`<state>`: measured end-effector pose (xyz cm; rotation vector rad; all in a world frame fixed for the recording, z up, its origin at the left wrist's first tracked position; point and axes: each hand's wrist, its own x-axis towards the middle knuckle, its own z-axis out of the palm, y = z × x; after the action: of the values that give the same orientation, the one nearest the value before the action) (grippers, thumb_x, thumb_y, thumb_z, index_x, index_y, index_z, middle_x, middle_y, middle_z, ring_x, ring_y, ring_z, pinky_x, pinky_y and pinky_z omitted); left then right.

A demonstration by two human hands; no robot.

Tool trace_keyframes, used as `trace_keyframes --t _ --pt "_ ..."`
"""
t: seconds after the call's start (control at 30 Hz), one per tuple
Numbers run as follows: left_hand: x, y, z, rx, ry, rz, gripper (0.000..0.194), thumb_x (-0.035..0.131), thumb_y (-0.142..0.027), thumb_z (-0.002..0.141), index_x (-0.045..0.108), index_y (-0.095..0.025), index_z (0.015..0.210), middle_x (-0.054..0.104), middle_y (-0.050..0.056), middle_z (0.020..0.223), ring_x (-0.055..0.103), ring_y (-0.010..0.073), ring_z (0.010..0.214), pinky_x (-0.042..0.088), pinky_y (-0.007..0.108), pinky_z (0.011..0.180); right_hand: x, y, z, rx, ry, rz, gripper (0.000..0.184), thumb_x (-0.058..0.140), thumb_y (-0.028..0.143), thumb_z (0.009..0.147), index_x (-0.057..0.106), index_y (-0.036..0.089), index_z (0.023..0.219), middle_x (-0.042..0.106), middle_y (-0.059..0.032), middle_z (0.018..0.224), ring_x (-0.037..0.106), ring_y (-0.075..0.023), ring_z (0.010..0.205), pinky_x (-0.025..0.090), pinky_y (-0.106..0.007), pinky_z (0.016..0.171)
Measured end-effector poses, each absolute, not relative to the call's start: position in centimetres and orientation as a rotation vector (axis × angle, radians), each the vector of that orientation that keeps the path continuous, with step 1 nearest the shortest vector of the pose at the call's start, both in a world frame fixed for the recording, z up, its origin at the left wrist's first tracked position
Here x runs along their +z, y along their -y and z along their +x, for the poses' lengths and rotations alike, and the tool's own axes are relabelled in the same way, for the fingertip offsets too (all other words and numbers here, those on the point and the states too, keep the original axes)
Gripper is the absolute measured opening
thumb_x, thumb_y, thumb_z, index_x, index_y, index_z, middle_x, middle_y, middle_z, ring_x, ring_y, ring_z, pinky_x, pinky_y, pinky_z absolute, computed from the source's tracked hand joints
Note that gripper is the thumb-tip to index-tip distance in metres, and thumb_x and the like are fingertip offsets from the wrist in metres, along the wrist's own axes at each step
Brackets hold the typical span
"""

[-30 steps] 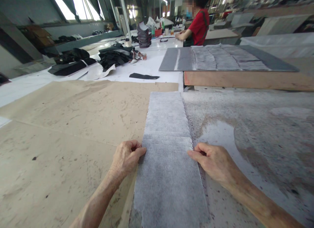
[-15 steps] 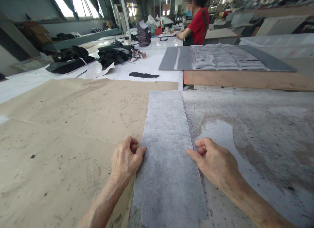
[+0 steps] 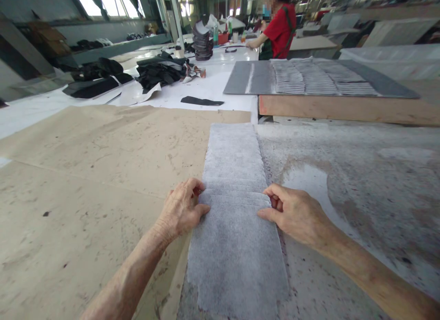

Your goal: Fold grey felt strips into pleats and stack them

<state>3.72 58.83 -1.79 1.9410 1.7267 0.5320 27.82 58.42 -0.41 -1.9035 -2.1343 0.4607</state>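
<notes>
A long strip of grey felt-like pieces [image 3: 235,159] lies overlapped like shingles down the middle of the table, running away from me. The nearest and largest grey piece [image 3: 237,256] lies on top at the near end. My left hand [image 3: 182,210] pinches this piece's far left corner between thumb and fingers. My right hand [image 3: 295,214] pinches its far right corner the same way. Both hands rest on the table surface at the sides of the strip.
Brown paper [image 3: 103,173] covers the table to the left; a grey glue-stained surface [image 3: 360,182] lies to the right. Beyond, a wooden board [image 3: 343,107] carries rows of striped grey pieces [image 3: 309,79]. Black material piles [image 3: 158,74] lie far left. A person in a red shirt [image 3: 280,29] works at the back.
Both hands have slid the top grey piece farther away along the strip, over the overlapped pieces. The camera has tipped slightly down.
</notes>
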Motion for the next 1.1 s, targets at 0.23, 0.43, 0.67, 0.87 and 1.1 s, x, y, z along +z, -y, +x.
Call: trace_keyframes --t 0.23,0.43,0.67,0.87,1.1 --pt "-2.3 -58.3 3.9 0.545 -1.824 1.596 0.018 0.059 -0.033 0.061 0.047 -0.019 0.058 0.045 -0.004 0.053 0.044 0.0127 0.054 0.031 0.024 0.05 -1.3 -56.9 27.8 0.555 1.924 -1.953 0.034 0.051 0.041 0.068 0.034 0.021 0.047 0.039 0.0048 0.042 0.037 -0.0103 0.041 0.026 -0.024 0.043" --pt "-3.0 -57.7 3.7 0.664 -1.811 1.481 0.024 0.054 -0.038 0.065 0.047 -0.019 0.052 0.042 -0.004 0.048 0.041 0.011 0.049 0.025 0.022 0.045 -1.3 -57.0 27.6 0.66 1.84 -2.0 0.033 0.05 0.041 0.066 0.034 0.021 0.045 0.035 0.0045 0.041 0.035 -0.0106 0.042 0.024 -0.023 0.043" --pt "-3.0 -58.0 3.9 0.677 -1.838 1.487 0.023 0.054 -0.035 0.063 0.045 -0.019 0.048 0.039 -0.005 0.045 0.038 0.0105 0.047 0.024 0.022 0.045 -0.8 -57.3 27.4 0.73 1.758 -2.12 0.03 0.055 0.036 0.064 0.037 0.021 0.045 0.035 0.005 0.041 0.035 -0.011 0.043 0.025 -0.024 0.044" --pt "-2.6 -57.7 4.4 0.55 -1.945 1.63 0.019 0.051 -0.034 0.067 0.048 -0.02 0.054 0.045 -0.003 0.05 0.045 0.0136 0.052 0.03 0.024 0.05 -1.1 -56.6 27.1 0.474 1.934 -2.128 0.026 0.056 0.034 0.069 0.043 0.021 0.051 0.045 0.0031 0.045 0.043 -0.0131 0.044 0.03 -0.025 0.045" --pt "-2.2 -56.8 4.8 0.589 -2.033 2.153 0.029 0.053 -0.026 0.073 0.051 -0.022 0.102 0.059 0.005 0.104 0.052 0.0239 0.093 0.036 0.037 0.076 -1.7 -55.8 27.3 -0.154 2.217 -1.459 0.025 0.056 0.012 0.07 0.053 0.015 0.095 0.062 -0.0077 0.092 0.056 -0.0215 0.087 0.047 -0.032 0.071"
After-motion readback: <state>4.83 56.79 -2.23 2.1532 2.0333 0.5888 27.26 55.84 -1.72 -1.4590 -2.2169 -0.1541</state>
